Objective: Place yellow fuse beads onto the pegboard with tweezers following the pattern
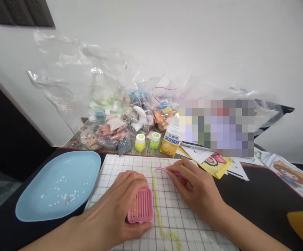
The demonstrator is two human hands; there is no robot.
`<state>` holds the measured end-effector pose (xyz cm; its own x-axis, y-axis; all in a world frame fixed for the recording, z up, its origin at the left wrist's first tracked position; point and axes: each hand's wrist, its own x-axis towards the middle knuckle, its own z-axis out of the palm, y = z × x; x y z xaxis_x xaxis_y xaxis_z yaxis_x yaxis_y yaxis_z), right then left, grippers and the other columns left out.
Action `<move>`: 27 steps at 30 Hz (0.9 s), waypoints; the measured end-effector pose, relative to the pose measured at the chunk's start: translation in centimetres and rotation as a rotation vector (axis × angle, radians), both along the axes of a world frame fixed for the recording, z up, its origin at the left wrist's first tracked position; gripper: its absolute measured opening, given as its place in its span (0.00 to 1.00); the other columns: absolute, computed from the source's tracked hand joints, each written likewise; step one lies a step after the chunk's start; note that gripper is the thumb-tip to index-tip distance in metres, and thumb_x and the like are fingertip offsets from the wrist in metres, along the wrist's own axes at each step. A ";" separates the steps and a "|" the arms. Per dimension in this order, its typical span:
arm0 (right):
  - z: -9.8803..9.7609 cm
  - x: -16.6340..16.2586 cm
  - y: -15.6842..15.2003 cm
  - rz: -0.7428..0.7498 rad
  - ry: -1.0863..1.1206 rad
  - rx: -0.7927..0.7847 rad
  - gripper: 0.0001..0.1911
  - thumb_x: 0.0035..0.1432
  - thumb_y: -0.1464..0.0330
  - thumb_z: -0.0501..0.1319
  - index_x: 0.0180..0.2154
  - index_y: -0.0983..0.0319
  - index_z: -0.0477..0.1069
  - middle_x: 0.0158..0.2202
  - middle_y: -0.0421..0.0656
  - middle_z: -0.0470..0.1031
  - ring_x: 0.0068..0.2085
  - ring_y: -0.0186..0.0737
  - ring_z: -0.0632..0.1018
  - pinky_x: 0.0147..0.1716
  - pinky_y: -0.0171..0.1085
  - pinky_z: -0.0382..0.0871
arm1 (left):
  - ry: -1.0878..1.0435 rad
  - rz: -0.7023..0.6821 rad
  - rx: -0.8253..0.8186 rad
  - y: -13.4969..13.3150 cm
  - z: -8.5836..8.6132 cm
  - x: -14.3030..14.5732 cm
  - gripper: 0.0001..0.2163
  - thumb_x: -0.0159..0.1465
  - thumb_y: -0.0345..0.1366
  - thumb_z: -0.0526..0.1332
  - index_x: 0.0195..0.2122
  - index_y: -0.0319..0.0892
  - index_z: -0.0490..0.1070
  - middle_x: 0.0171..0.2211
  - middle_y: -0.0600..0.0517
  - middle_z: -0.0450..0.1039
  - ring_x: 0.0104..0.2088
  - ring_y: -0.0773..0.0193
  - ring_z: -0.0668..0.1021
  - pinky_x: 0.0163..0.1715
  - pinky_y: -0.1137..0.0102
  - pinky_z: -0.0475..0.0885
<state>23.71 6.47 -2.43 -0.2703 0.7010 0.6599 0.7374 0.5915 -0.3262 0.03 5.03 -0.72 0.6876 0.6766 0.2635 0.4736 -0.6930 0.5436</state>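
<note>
My left hand (pixel 125 205) is closed around the sides of a small pink grooved tray (pixel 145 205). Tiny golden-yellow beads sit in some of the tray's left grooves. Between the fingertips of my right hand (pixel 195 183) is a pair of thin pink curved-tip tweezers (pixel 163 169), pointing left. Below their tip, a line of yellow-green beads (pixel 156 205) runs down a white gridded mat (pixel 193 223) and bends right near the bottom edge. A small yellow-green speck lies just left of the tip. The tray rests close beside the bead line, on its left.
A light blue plate (pixel 36 184) with scattered white beads lies at left. Two bead jars (pixel 140 143), a yellow-and-white carton (pixel 170 139) and clear bags of beads (pixel 109 129) stand along the back. Papers (pixel 216 164) lie at back right, beside a blurred-out patch.
</note>
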 end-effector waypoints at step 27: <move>-0.1 0.0 -0.1 0.016 -0.103 0.017 0.07 0.65 0.70 0.55 0.40 0.61 0.72 0.33 0.41 0.72 0.23 0.28 0.71 0.19 0.28 0.63 | 0.079 0.021 -0.006 0.3 0.8 0.1 0.30 0.51 0.31 0.74 0.50 0.45 0.58 0.49 0.49 0.66 0.51 0.54 0.70 0.51 0.63 0.69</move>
<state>23.74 6.42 -2.57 -0.3483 0.6853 0.6395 0.7569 0.6081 -0.2393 0.12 5.37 0.05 0.6917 0.6925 0.2048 0.5297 -0.6793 0.5080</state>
